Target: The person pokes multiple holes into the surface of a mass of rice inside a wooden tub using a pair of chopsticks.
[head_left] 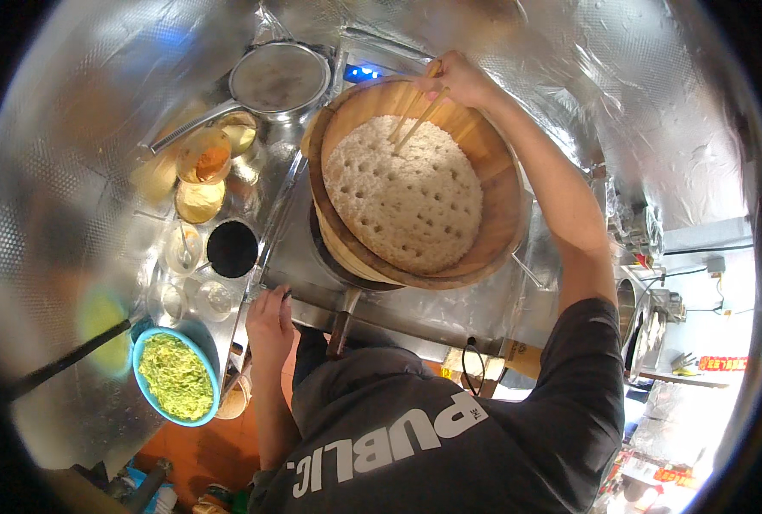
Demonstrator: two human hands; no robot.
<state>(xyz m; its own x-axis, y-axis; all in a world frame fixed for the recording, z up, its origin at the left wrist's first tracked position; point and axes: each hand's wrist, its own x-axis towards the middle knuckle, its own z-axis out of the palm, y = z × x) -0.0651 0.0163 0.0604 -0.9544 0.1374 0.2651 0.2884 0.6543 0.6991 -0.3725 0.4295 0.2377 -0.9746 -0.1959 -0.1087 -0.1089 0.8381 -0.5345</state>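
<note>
My right hand (458, 80) is above the far rim of a wooden rice steamer tub (497, 193), gripping a pair of wooden chopsticks (425, 122). Their tips meet the pale grainy bed, which looks like rice (413, 199). Small holes dot its surface. The tub tilts a little in view and sits on a dark pan whose wooden-ended handle (340, 331) points at my body. Low on the left, my left hand (269, 321) is at the counter edge with curled fingers. A small dark thing shows by its fingertips; whether it is held is unclear.
Left of the tub stand a round strainer (280, 77), a bowl of orange powder (210, 162), a bowl of pale yellow powder (201, 200), a container of dark contents (232, 249) and a blue basin of shredded greens (176, 379). Foil-like metal sheeting (664, 128) lines the walls.
</note>
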